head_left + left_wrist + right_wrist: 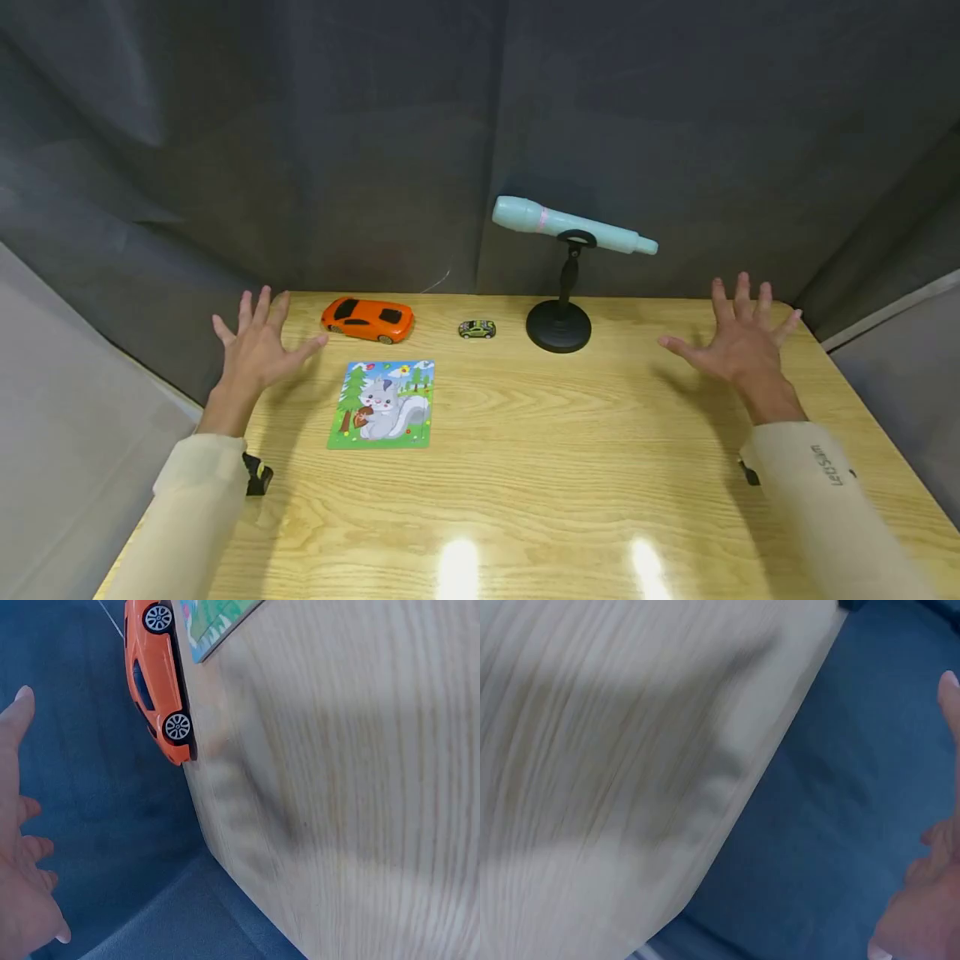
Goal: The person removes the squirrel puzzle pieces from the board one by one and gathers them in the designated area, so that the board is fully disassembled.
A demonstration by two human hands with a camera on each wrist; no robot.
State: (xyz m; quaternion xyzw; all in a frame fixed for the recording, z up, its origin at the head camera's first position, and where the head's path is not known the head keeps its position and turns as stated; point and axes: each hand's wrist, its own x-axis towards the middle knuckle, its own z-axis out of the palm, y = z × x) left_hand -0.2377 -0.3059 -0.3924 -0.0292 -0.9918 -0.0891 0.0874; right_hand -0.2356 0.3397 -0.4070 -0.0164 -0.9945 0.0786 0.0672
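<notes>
My left hand hovers over the table's left side with fingers spread and nothing held. Its thumb points toward an orange toy car, which also shows side-on in the left wrist view. Just below that car lies a flat squirrel picture puzzle. Over on the right, my right hand is likewise spread wide above the wood, holding nothing. Nearest to it is a black round-based stand bearing a light blue toy microphone. A small green toy car sits between the orange car and the stand.
The wooden table ends at a dark curtain behind the toys. Grey fabric also borders the left and right edges. A black wrist-worn device shows under the left sleeve.
</notes>
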